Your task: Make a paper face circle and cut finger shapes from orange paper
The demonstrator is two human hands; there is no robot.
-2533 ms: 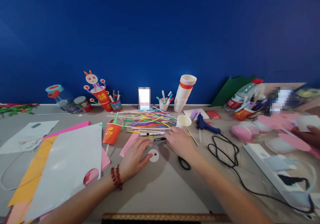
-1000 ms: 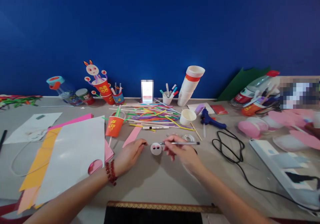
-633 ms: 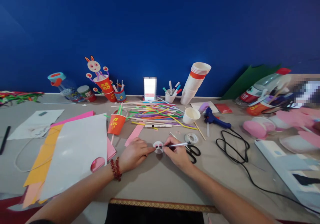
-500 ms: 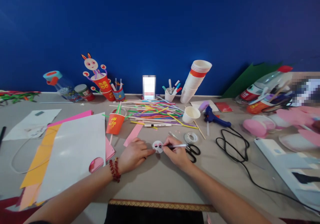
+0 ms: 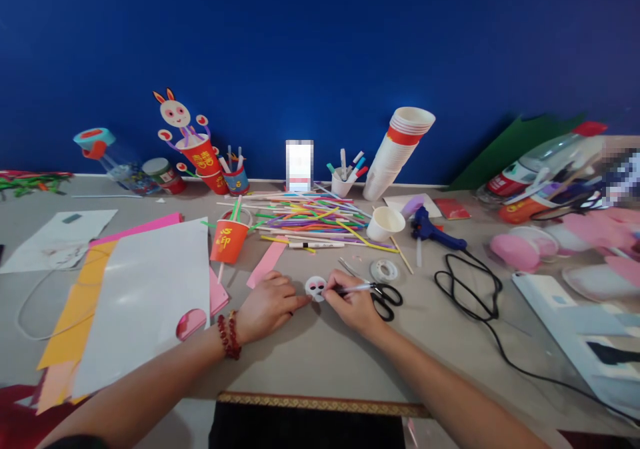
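Observation:
A small white paper disc (image 5: 315,286) with two pink spots lies flat on the grey table (image 5: 320,355). My left hand (image 5: 267,302), with a red bead bracelet at the wrist, rests beside the disc, its fingertips pressing on the disc's left edge. My right hand (image 5: 350,300) is closed round a thin pen (image 5: 357,289) whose tip touches the disc. Black-handled scissors (image 5: 385,297) lie just right of that hand, next to a roll of tape (image 5: 384,271).
A heap of coloured straws (image 5: 310,225), an orange paper cup (image 5: 229,241), a white cup (image 5: 385,223) and a blue glue gun (image 5: 436,233) with its black cord (image 5: 470,295) lie beyond my hands. White, pink and yellow sheets (image 5: 145,289) cover the left. A cup stack (image 5: 400,149) leans at the wall.
My right hand picked up the pen and brought its tip onto the disc. The left hand stays at the disc's edge. The camera tipped slightly downward.

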